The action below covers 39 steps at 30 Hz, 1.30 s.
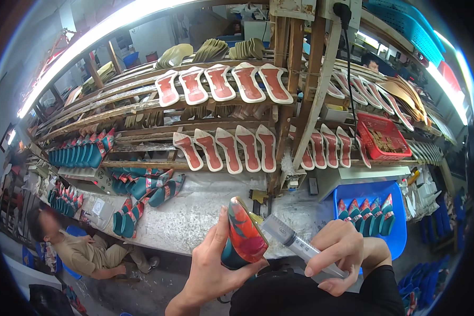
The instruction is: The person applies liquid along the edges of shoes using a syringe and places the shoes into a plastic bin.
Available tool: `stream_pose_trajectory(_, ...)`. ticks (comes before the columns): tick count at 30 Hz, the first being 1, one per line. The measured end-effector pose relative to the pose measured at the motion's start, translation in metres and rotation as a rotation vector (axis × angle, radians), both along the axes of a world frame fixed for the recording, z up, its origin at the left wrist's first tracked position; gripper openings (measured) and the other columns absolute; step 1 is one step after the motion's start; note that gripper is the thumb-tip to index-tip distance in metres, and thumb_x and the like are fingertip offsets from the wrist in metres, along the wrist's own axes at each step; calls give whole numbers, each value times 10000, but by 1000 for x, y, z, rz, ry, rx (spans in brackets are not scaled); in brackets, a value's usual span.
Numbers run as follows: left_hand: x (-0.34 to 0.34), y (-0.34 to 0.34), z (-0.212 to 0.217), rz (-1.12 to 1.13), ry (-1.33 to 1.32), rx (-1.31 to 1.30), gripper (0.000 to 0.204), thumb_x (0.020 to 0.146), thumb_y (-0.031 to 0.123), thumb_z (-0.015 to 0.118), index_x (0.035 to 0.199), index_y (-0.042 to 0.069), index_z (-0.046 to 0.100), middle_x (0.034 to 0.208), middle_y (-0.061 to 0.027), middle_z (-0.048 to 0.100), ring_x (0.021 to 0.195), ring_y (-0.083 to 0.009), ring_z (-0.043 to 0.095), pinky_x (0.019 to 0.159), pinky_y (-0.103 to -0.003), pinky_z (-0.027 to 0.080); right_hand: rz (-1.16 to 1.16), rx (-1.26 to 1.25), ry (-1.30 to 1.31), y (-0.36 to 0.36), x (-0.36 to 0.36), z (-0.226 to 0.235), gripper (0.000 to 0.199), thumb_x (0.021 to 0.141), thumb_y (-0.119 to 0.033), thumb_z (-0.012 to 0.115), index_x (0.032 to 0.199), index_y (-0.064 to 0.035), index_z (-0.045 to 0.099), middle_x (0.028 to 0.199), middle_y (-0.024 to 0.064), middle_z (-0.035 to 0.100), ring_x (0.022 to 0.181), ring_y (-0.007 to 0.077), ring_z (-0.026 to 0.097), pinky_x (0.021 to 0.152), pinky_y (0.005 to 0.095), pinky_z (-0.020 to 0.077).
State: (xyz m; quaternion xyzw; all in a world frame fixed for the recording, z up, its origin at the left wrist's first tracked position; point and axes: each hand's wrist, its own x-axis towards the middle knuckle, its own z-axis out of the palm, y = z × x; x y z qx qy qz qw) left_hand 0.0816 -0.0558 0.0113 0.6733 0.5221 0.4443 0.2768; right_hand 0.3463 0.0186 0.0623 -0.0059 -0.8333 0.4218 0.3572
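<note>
My left hand (209,266) is wrapped around a pointed shoe upper on a teal last. The floral red and green shoe upper (245,237) stands with its toe up, and its teal lower part shows behind my fingers. My right hand (338,252) grips a clear plastic syringe (300,245), tilted with its far end up and to the left. That far end is close to the right side of the shoe upper; whether they touch I cannot tell.
A worn white workbench (195,210) runs ahead. Wooden racks above carry red-and-white insoles (226,149). Floral shoes on teal lasts (142,189) lie at left; others sit in a blue bin (399,239) at right. A red basket (383,138) rests on a shelf. A seated person (92,255) is at left.
</note>
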Motion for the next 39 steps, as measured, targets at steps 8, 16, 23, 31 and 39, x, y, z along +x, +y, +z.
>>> stream_pose_trajectory(8, -4, 3, -1, 10, -87, -48, 1168, 667, 290, 943, 1542, -63, 255, 1242, -274, 617, 1128, -356, 669, 935, -405, 534, 21, -143, 64, 2, -6, -7, 338, 739, -160, 751, 1047, -26, 725, 677, 63, 663, 478, 171, 620, 410, 267, 416)
stream_pose_trajectory(16, -9, 6, 1, 4, -139, -95, 1191, 662, 279, 946, 1542, -81, 230, 1249, -257, 628, 1138, -298, 667, 967, -368, 515, 58, -278, 90, 2, -8, -5, 334, 735, -69, 736, 1048, 41, 703, 830, 114, 725, 559, 184, 659, 498, 271, 504)
stream_pose_trajectory(23, -8, -3, 13, 6, -224, -132, 1194, 671, 146, 933, 1574, -35, 172, 1246, -169, 655, 1152, -228, 643, 908, -348, 556, 111, -328, 73, -2, -6, -10, 330, 733, -37, 734, 1050, 51, 704, 884, 132, 732, 608, 186, 677, 543, 273, 517)
stream_pose_trajectory(31, -23, 2, 13, -49, -326, -113, 1188, 671, 120, 928, 1576, -19, 172, 1230, -134, 638, 1144, -216, 636, 931, -345, 551, 66, -431, 72, -9, -10, -7, 325, 686, -82, 772, 967, 75, 728, 810, 201, 724, 577, 243, 677, 520, 291, 504)
stream_pose_trajectory(39, -27, 3, 14, -56, -469, -140, 1200, 667, 67, 921, 1585, 6, 151, 1299, -125, 592, 1192, -212, 602, 958, -347, 539, 63, -505, 42, -12, -10, -11, 310, 693, -80, 760, 960, 73, 728, 816, 205, 720, 577, 237, 674, 525, 289, 502)
